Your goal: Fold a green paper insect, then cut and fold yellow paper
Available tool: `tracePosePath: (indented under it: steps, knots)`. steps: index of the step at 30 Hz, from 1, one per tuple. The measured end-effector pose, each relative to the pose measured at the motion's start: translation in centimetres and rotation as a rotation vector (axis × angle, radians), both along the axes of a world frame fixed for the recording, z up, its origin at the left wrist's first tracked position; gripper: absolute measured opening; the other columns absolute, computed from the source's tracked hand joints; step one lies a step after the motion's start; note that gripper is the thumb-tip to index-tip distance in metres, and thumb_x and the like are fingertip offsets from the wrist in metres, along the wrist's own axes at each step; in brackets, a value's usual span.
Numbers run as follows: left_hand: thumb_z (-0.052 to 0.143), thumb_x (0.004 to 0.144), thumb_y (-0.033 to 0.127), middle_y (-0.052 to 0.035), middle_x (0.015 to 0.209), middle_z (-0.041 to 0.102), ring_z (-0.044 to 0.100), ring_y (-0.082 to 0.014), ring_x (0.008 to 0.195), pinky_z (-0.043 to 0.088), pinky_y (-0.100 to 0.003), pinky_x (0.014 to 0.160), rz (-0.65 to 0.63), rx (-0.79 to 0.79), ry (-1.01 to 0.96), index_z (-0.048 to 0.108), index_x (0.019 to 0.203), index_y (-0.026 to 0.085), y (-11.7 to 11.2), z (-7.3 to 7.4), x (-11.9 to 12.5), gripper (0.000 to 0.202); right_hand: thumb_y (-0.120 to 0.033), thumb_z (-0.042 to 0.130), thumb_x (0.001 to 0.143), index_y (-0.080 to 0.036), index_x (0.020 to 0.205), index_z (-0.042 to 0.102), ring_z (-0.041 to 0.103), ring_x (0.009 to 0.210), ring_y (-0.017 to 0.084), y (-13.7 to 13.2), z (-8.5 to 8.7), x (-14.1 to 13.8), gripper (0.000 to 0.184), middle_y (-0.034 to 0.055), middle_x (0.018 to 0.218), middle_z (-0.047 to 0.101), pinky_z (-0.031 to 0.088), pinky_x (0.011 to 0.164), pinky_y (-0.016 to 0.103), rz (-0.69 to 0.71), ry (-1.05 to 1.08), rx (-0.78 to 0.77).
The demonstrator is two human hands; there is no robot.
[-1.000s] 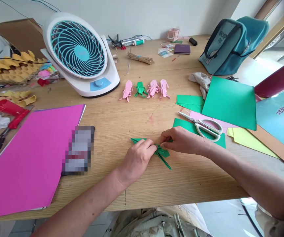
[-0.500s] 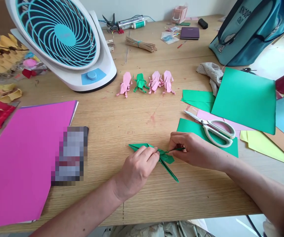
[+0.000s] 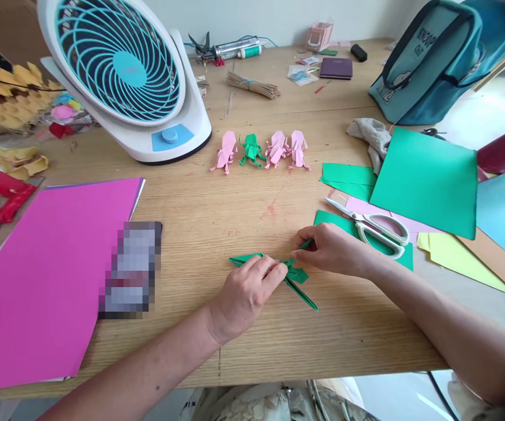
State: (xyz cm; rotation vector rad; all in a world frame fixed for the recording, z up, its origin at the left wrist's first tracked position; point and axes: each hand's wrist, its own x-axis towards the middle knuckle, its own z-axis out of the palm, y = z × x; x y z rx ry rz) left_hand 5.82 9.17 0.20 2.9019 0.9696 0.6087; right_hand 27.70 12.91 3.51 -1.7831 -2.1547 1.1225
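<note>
A half-folded green paper figure [image 3: 296, 280] lies on the wooden table [image 3: 252, 339] near its front edge. My left hand [image 3: 247, 292] presses down on the figure's left part with closed fingers. My right hand [image 3: 331, 250] pinches a thin green flap of the same figure and bends it up and back. One long pointed leg sticks out toward the front right.
Three pink folded frogs [image 3: 278, 149] and a green frog [image 3: 250, 149] stand in a row behind. White scissors [image 3: 373, 227] lie on green sheets [image 3: 428, 178] at right. A fan [image 3: 124, 76], a magenta sheet [image 3: 45, 275], a blurred phone [image 3: 131, 269] and a teal bag [image 3: 432, 58] surround the spot.
My right hand has swung the thin green flap from pointing right to folded up and back toward the figure. The left hand stays pressed on the paper.
</note>
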Motion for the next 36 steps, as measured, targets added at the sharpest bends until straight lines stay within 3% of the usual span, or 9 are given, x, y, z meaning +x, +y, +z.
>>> tracePosePath:
  steps: [6,12,15,18,22,25,28,36]
  knots:
    - [0.041,0.100,0.011,-0.0086,0.109,0.070,0.064,-0.0174,0.094,0.057,-0.031,0.083,-0.071,0.057,-0.030,0.061,0.121,0.014,-0.1,-0.1,-0.3,0.030,-0.032,0.072,0.076,-0.020,0.069,0.066,0.053,0.055,0.012,1.0,0.2,-0.5,0.016,-0.0010,0.061,0.065,0.034,0.052,0.025,0.019,-0.103,0.034]
    - [0.043,0.099,0.009,-0.0111,0.106,0.071,0.064,-0.0188,0.093,0.058,-0.033,0.084,-0.089,0.094,0.014,0.062,0.120,0.009,-0.2,0.0,-0.2,0.029,-0.030,0.071,0.077,-0.021,0.065,0.056,0.056,0.060,0.014,0.9,0.0,-0.9,0.021,0.0012,0.065,0.066,0.033,0.053,0.026,0.031,-0.188,0.100]
    - [0.041,0.099,0.010,-0.0095,0.097,0.069,0.063,-0.0186,0.087,0.057,-0.033,0.080,-0.075,0.072,0.020,0.064,0.114,0.009,-0.2,-0.1,0.1,0.027,-0.024,0.070,0.077,-0.020,0.085,0.058,0.059,0.064,0.015,0.6,-0.2,-0.9,0.015,-0.0002,0.071,0.069,0.033,0.055,0.025,0.030,-0.133,0.138]
    - [0.042,0.099,0.012,-0.0074,0.090,0.065,0.062,-0.0183,0.085,0.057,-0.031,0.078,-0.047,-0.001,-0.014,0.066,0.103,0.011,-0.2,-0.2,0.4,0.025,-0.020,0.067,0.078,-0.020,0.108,0.053,0.064,0.071,0.016,0.0,-0.4,-1.2,0.033,-0.0004,0.077,0.071,0.035,0.057,0.024,0.037,-0.142,0.192]
    - [0.041,0.097,0.008,-0.0082,0.095,0.064,0.060,-0.0201,0.091,0.057,-0.035,0.083,-0.014,-0.026,-0.001,0.067,0.103,0.013,-0.7,-0.2,0.6,0.027,-0.016,0.050,0.088,-0.018,0.118,0.051,0.068,0.078,0.022,-0.9,-0.9,-2.4,0.030,0.0088,0.086,0.074,0.035,0.060,0.026,-0.032,-0.287,0.301]
    - [0.046,0.093,0.008,-0.0111,0.106,0.064,0.058,-0.0228,0.099,0.055,-0.041,0.090,-0.014,-0.021,0.009,0.062,0.120,0.012,-1.5,-0.3,0.4,0.031,-0.016,0.049,0.089,-0.018,0.117,0.053,0.068,0.072,0.023,-1.4,-1.3,-2.9,0.029,0.0122,0.085,0.074,0.035,0.058,0.027,-0.066,-0.315,0.333]
    - [0.053,0.092,0.012,-0.0115,0.115,0.063,0.057,-0.0237,0.106,0.052,-0.044,0.096,-0.011,-0.041,-0.009,0.058,0.128,0.014,-2.0,-0.4,0.1,0.037,-0.019,0.046,0.092,-0.020,0.110,0.057,0.067,0.073,0.021,-2.1,-1.6,-2.6,0.021,0.0101,0.088,0.074,0.036,0.060,0.026,-0.061,-0.273,0.386]
    - [0.049,0.095,0.012,-0.0068,0.093,0.061,0.057,-0.0215,0.090,0.053,-0.035,0.081,0.037,0.028,0.082,0.062,0.101,0.016,-1.0,-0.7,0.7,0.015,-0.017,0.047,0.094,-0.018,0.099,0.063,0.064,0.082,0.016,-2.8,-2.3,-1.2,0.018,0.0061,0.093,0.072,0.040,0.070,0.024,0.023,-0.088,0.498]
